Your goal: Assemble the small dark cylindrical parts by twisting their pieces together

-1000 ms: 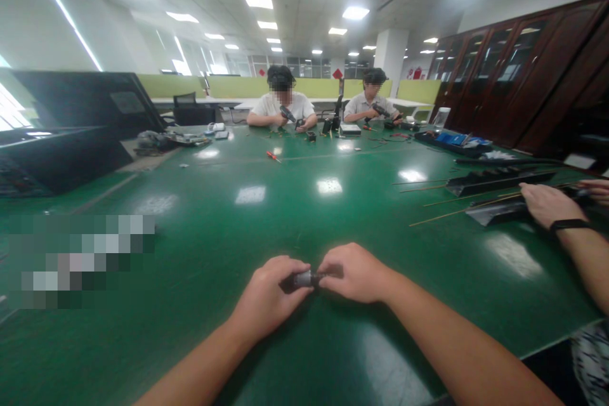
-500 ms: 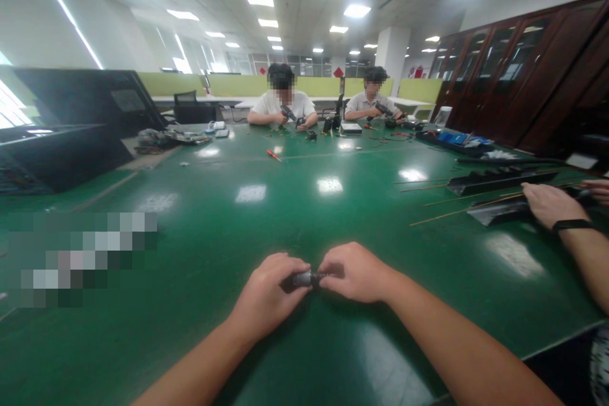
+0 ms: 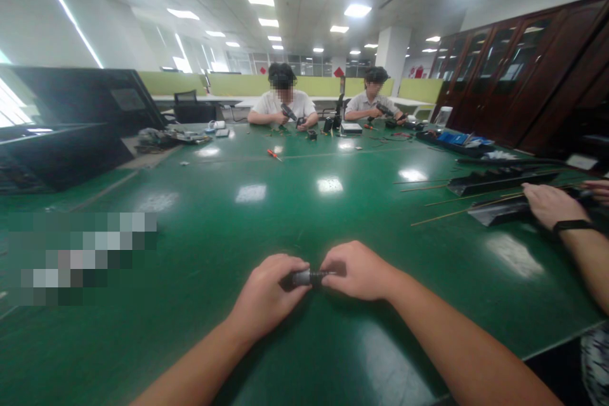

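1. Grey-and-black cylinder (image 3: 301,277), one, small. Location: centre of the dial, lying crosswise between both hands, low over or resting on the green tabletop (image 3: 228,228); which of the two could not be told.
2. Left hand (image 3: 266,295), nine o'clock of the cylinder. State: curled round the grey body, thumb and forefinger pinching it. Position practically unaltered over the last second.
3. Right hand (image 3: 356,273), three o'clock. State: fingertips pinched narrow at the black section (image 3: 316,278). Change: shifted slightly outward toward three.
4. Black section, apparently ribbed. Change: more of it lay exposed between the hands than a second earlier. Judged meaning: the right-hand grip had slid outward or the part had been eased that way; turning could not be confirmed.
5. Orange-handled screwdriver (image 3: 273,153), eleven o'clock, well apart, unmoved.
6. Co-worker's hand (image 3: 554,208), between two and three o'clock, beside a dark metal channel (image 3: 490,212).
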Tool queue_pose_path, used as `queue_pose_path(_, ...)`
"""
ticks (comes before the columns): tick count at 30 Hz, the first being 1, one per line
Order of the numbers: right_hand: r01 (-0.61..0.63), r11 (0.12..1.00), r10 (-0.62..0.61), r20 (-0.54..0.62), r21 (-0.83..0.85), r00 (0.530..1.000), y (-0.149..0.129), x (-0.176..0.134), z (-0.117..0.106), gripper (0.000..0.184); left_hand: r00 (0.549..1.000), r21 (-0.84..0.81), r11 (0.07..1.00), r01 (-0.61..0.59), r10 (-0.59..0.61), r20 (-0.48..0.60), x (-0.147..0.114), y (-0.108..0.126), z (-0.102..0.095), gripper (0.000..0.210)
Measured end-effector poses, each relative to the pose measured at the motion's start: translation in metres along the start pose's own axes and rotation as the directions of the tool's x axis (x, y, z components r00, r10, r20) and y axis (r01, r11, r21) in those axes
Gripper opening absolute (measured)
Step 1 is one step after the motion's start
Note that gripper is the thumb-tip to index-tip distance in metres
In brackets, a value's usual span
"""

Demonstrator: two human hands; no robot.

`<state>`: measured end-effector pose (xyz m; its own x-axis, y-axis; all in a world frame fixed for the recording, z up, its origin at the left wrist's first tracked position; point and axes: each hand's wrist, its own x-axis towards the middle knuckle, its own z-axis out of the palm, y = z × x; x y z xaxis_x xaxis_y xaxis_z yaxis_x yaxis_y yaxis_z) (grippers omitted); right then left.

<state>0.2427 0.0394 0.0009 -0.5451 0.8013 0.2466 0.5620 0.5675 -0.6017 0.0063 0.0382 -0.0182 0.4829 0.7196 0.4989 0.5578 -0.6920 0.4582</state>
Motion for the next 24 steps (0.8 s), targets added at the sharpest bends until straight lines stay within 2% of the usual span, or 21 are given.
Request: queue_pose_path(24,-0.037,0.999,0.037,-0.003,0.004,0.999,-0.0003,-0.0011,-0.0042,0.011,0.999,0.007,0.999,0.032,-0.032,-0.005,0.0008,0.0009,-0.0036,0.022)
